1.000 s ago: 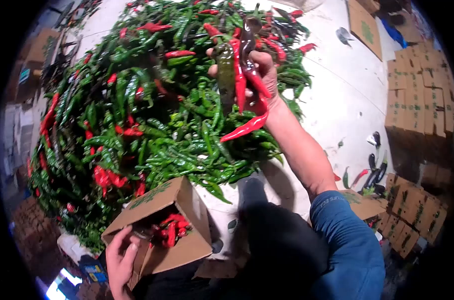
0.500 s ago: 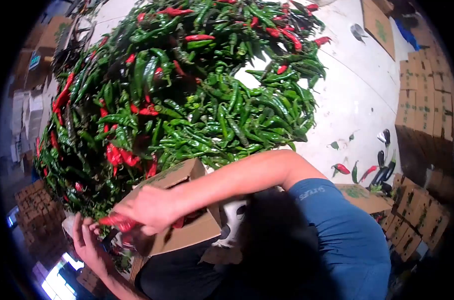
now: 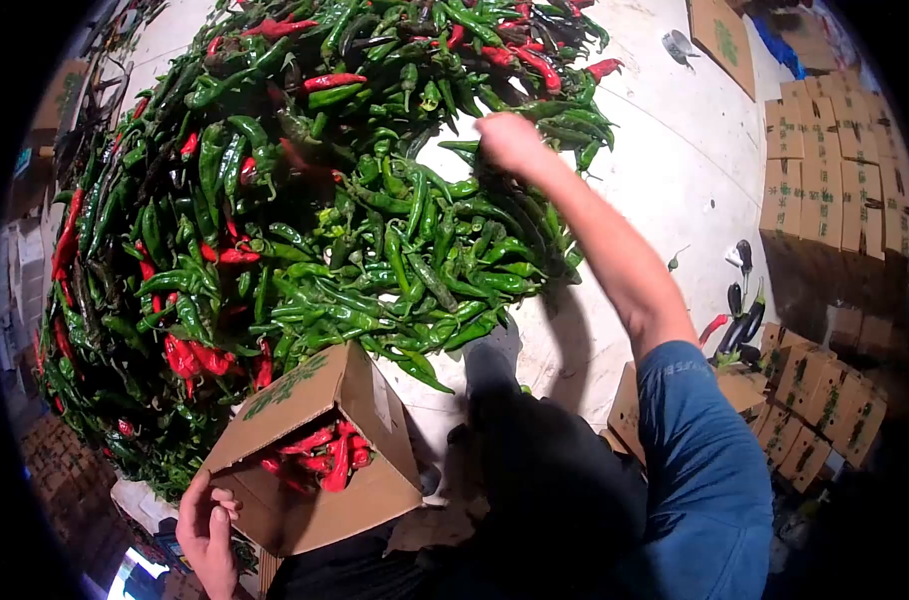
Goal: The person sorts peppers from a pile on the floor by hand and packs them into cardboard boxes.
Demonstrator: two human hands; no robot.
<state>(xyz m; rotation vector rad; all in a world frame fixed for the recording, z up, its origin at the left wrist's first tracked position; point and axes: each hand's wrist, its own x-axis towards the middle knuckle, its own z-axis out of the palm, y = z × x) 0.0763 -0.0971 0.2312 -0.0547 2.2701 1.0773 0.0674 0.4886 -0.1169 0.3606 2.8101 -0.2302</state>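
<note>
- Head view: box (image 3: 385,430) at the pale floor's (image 3: 665,110) near edge, tilted, mouth open; red peppers (image 3: 325,462) inside.
- Left hand (image 3: 210,530): grip part-curled at the box rim's lower-left corner; cannot tell whether it has hold.
- Right hand (image 3: 515,145): grip curled in over the heap's right side; contents hidden, cannot tell.
- Heap (image 3: 405,270): mostly green peppers, some red, reaching from the floor's near edge toward its far edge.
- Eggplants (image 3: 743,325): by the floor's right edge, near cartons (image 3: 825,180).
</note>
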